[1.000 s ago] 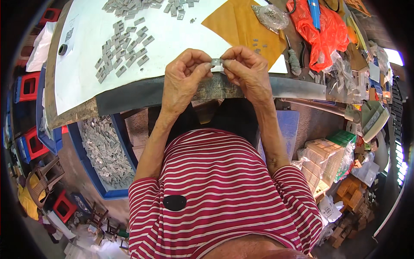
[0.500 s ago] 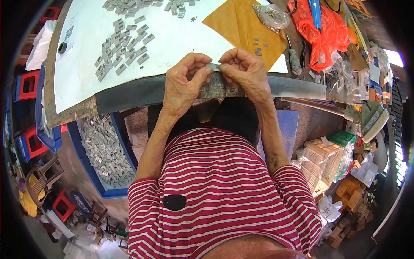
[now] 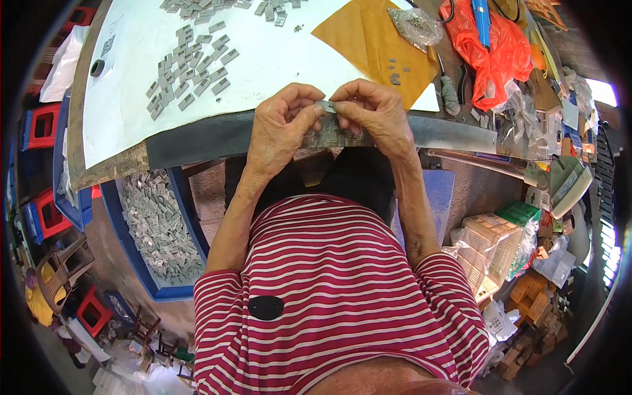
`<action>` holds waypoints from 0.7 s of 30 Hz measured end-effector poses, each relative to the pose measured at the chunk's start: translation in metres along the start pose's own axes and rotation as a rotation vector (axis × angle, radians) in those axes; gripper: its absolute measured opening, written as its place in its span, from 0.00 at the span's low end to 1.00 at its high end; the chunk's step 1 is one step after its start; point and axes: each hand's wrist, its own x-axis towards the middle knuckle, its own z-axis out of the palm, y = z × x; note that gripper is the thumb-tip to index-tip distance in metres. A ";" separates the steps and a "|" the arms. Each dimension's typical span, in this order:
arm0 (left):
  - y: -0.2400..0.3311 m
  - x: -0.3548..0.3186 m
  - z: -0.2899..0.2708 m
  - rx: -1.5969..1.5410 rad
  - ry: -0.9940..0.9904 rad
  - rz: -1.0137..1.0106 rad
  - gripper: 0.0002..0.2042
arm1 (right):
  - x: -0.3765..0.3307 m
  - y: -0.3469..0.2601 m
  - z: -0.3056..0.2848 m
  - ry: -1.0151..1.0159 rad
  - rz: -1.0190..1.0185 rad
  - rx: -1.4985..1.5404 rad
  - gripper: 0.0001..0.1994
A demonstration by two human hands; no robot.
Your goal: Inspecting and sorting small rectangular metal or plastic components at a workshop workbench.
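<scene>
Between my two hands, just above the table's front edge, is a small grey rectangular piece. My left hand pinches its left end between thumb and forefinger. At its right end, my right hand pinches in the same way; the fingertips hide part of the piece. Loose grey rectangular pieces like it lie scattered to the left on the white sheet. Some tiny grey parts rest on the brown paper to the right.
A blue bin full of grey pieces stands below left. On the table's right are a clear bag of small parts, a red plastic bag and a wound tool. A black ring sits far left.
Both hands stay at nearly the same place, still pinching the small piece, which is slightly tilted and shows more between the fingertips. The view has shifted a little.
</scene>
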 end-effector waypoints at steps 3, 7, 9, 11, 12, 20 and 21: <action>0.000 0.000 -0.001 0.005 -0.020 -0.009 0.07 | 0.000 0.000 0.000 -0.019 0.004 0.008 0.06; 0.002 -0.001 -0.002 0.014 -0.027 -0.016 0.07 | 0.000 0.000 0.000 -0.026 -0.004 0.016 0.06; 0.002 -0.001 -0.002 0.018 -0.027 -0.015 0.07 | 0.000 0.002 0.000 -0.026 0.004 0.058 0.06; 0.001 -0.002 -0.001 0.031 -0.030 -0.013 0.06 | 0.001 0.002 0.000 -0.028 0.006 0.059 0.05; 0.001 -0.002 -0.002 0.031 -0.029 -0.013 0.06 | 0.001 0.002 0.000 -0.028 0.009 0.060 0.05; -0.003 -0.002 -0.003 0.087 -0.070 -0.006 0.07 | 0.000 0.005 0.002 -0.021 0.027 0.074 0.04; -0.003 -0.002 -0.002 0.086 -0.069 -0.006 0.07 | -0.001 0.006 0.004 0.003 0.029 0.056 0.03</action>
